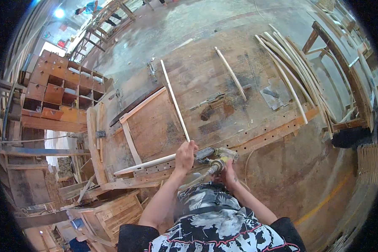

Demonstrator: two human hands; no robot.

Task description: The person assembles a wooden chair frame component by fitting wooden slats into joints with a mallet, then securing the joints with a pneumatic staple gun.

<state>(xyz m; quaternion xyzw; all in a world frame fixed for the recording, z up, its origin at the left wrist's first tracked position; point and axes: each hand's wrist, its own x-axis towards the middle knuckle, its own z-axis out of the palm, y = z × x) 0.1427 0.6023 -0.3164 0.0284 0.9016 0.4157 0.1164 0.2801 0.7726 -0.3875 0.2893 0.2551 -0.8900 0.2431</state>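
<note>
A long thin pale wooden strip (175, 101) runs away across the brown worktable, and my left hand (185, 157) is closed around its near end. Close to my body, my right hand (229, 174) grips a yellowish power tool (222, 158) with a metal collar. The tool lies just right of my left hand, near the table's front edge. Left of the strip lies a wooden frame (131, 140) of pale bars, its near bar reaching my left hand.
Several bent strips (287, 69) lie at the table's right. A short strip (231, 73) and a clamp (210, 101) are mid-table. The perforated front rail (264, 135) borders the table. Wooden pigeonholes (54, 90) stand left; a person (90, 7) is far back.
</note>
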